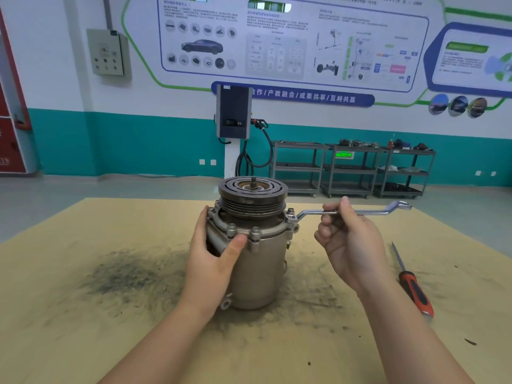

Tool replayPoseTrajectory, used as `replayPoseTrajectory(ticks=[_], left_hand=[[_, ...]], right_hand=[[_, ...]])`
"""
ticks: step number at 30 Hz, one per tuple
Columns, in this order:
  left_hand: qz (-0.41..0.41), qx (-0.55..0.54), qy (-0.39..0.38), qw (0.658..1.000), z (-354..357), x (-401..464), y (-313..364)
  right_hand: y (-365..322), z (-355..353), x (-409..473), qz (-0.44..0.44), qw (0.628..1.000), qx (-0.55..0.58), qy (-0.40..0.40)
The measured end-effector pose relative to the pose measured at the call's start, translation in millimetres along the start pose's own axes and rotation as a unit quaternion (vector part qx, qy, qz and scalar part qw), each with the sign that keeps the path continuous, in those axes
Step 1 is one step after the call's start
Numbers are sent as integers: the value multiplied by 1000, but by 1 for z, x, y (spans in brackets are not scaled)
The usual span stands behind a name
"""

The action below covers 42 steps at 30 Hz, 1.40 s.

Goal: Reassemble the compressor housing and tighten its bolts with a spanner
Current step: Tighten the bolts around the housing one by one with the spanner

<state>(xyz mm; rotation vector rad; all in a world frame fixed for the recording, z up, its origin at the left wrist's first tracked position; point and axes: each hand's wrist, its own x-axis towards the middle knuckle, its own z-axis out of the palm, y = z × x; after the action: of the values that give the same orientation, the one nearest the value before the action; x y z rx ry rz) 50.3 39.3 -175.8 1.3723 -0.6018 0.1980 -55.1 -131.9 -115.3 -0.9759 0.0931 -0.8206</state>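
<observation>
Compressor housing point(257, 261) stood upright near the middle of the table point(83, 342), its long axis vertical and the grooved pulley point(252, 196) facing up. Being cast metal, it looked heavy and rigid, best steadied by its body just under the bolted flange. The left hand point(213, 253) wrapped around exactly there, thumb on the flange. The right hand point(350, 239) pinched the spanner point(368, 212) mid-shaft; it lay level, pointing right, its ring on a bolt point(290, 216).
</observation>
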Motion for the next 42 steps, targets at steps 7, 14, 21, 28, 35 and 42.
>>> replayPoseTrajectory(ticks=[7,14,21,28,35,42], left_hand=[[-24,22,-31,999,-6,15,-18],[-21,-67,-36,997,0,18,-15],[-11,-31,-68,997,-16,28,-12],[-73,-100,-110,986,-18,34,-20],[-65,-87,-86,990,-13,22,-17],[-56,-72,-65,994,-9,17,-10]], right_hand=[[32,13,-31,-304,928,-218,-5],[50,32,-46,-419,798,-407,-147],[23,22,-38,-404,845,-341,-79],[9,25,-24,-74,997,-24,29],[8,22,-18,-19,999,-29,-25],[10,18,-15,-4,1000,-24,-15]])
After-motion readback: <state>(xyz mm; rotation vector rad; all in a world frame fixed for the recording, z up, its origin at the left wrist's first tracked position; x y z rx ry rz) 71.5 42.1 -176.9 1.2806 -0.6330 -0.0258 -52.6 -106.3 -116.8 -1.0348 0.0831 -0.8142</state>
